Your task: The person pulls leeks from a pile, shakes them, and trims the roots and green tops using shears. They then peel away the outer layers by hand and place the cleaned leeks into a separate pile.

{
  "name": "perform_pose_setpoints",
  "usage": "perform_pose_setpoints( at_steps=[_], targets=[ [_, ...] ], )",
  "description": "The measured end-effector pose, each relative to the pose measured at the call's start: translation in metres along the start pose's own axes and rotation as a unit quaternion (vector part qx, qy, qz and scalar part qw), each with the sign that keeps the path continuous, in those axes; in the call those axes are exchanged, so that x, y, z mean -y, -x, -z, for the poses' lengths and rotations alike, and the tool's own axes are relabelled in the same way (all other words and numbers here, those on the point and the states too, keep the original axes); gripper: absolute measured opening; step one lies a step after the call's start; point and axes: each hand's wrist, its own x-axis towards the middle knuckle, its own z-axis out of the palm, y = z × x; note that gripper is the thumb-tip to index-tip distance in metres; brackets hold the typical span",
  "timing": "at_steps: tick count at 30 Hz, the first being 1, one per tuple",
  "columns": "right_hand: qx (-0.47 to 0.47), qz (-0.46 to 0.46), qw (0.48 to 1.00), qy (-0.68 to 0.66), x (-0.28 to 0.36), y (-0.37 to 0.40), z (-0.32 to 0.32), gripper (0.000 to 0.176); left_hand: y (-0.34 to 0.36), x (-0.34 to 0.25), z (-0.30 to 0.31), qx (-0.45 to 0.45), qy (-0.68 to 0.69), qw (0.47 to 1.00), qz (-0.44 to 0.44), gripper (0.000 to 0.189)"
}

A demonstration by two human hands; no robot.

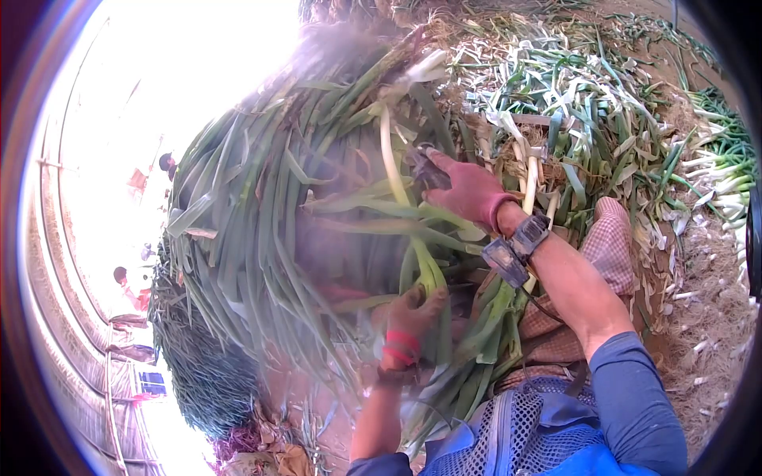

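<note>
A long green onion (pixel 391 155) stands tilted in front of me, its pale shaft pointing up and its green leaves spreading lower down. My left hand (pixel 409 321), in a glove with a red cuff, is closed round its green leaves near the bottom. My right hand (pixel 468 192), in a reddish glove with dark fingertips, is just right of the pale shaft. Its fingers are curled, and what they hold, if anything, is hidden. More green onions (pixel 496 317) lie across my lap beneath my right forearm. Haze blurs the area left of the shaft.
A large heap of green onions (pixel 262 198) rises on my left. Leaf scraps (pixel 556 79) cover the ground at the back right. Trimmed green onions (pixel 726 170) lie in a row at the far right, near root trimmings (pixel 690 373). Other people (pixel 131 287) are at far left.
</note>
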Motion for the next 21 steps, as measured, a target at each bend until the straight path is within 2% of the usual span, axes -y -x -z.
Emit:
perform_pose_setpoints(
  at_steps=[2, 4, 6, 7, 9, 10, 11, 13, 14, 16, 18, 20, 21],
  targets=[
    [-0.011, 0.020, 1.000, 0.002, -0.005, 0.012, -0.003, 0.087, 0.012, -0.006, -0.003, -0.001, 0.005, 1.000, 0.008, 0.029],
    [0.035, 0.017, 0.999, 0.000, -0.002, 0.029, 0.005, 0.086, 0.013, 0.001, -0.004, -0.001, 0.011, 1.000, 0.015, 0.029],
    [0.057, 0.032, 0.998, -0.002, -0.003, 0.053, 0.009, 0.086, 0.006, 0.023, -0.001, -0.001, -0.030, 0.998, -0.049, 0.028],
    [0.074, 0.047, 0.996, -0.004, -0.006, 0.064, 0.010, 0.086, 0.011, 0.018, -0.004, 0.000, -0.030, 0.998, -0.049, 0.028],
    [0.087, 0.081, 0.993, -0.026, -0.023, 0.084, 0.004, 0.086, 0.026, 0.008, -0.014, 0.015, -0.019, 0.999, 0.046, 0.030],
    [0.099, 0.116, 0.987, -0.048, -0.031, 0.093, 0.001, 0.085, 0.030, 0.008, -0.018, 0.016, -0.020, 0.999, 0.046, 0.030],
    [0.068, 0.142, 0.987, -0.024, -0.038, 0.101, 0.000, 0.084, 0.035, 0.011, -0.021, 0.016, -0.068, 0.997, 0.035, 0.032],
    [0.078, 0.114, 0.990, -0.012, -0.036, 0.108, 0.013, 0.084, 0.038, 0.029, -0.025, 0.023, -0.167, 0.986, 0.015, 0.038],
    [0.089, 0.086, 0.992, 0.001, -0.035, 0.110, 0.018, 0.083, 0.042, 0.040, -0.027, 0.023, -0.167, 0.986, 0.014, 0.038],
    [0.089, 0.110, 0.990, 0.001, -0.034, 0.109, 0.017, 0.083, 0.054, 0.048, -0.033, 0.050, -0.140, 0.989, 0.019, 0.041],
    [0.091, 0.134, 0.987, 0.000, -0.030, 0.107, 0.016, 0.083, 0.056, 0.064, -0.035, 0.062, -0.192, 0.979, 0.010, 0.045],
    [0.122, 0.073, 0.989, 0.039, -0.025, 0.098, 0.018, 0.085, 0.061, 0.070, -0.038, 0.093, -0.303, 0.948, -0.036, 0.049],
    [0.110, 0.045, 0.991, 0.061, -0.030, 0.091, 0.017, 0.087, 0.062, 0.071, -0.039, 0.094, -0.287, 0.952, -0.046, 0.052]
  ],
)
